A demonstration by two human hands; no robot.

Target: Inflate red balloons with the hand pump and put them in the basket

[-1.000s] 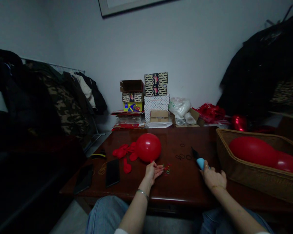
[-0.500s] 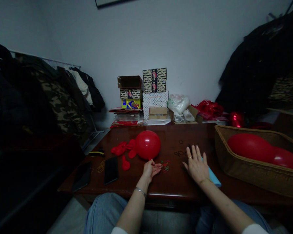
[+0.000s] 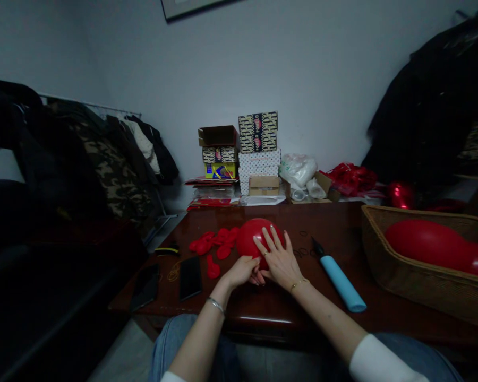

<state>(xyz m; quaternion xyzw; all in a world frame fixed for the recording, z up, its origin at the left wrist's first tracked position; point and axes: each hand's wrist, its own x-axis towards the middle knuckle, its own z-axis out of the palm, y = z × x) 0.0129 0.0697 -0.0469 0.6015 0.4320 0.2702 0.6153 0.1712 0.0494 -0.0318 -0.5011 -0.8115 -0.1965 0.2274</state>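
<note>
An inflated red balloon [image 3: 248, 239] rests over the dark wooden table [image 3: 271, 310] in front of me. My left hand [image 3: 244, 270] pinches its neck from below; the neck itself is hidden by the fingers. My right hand [image 3: 279, 259] lies against the balloon's right side with its fingers spread. A blue balloon pump [image 3: 342, 284] with a black nozzle lies to the right of that hand. Several limp red balloons [image 3: 202, 245] are heaped to the left of the inflated one.
A wicker basket [image 3: 418, 292] with inflated red balloons [image 3: 422, 241] stands at the right. On the left lie a black phone [image 3: 190, 278], yellow rubber bands [image 3: 174, 272] and another dark flat device [image 3: 145, 287]. Stacked boxes [image 3: 258, 164] stand behind the table.
My right hand has left the pump and moved left onto the balloon. My left hand keeps its pinch on the neck. The view has shifted slightly.
</note>
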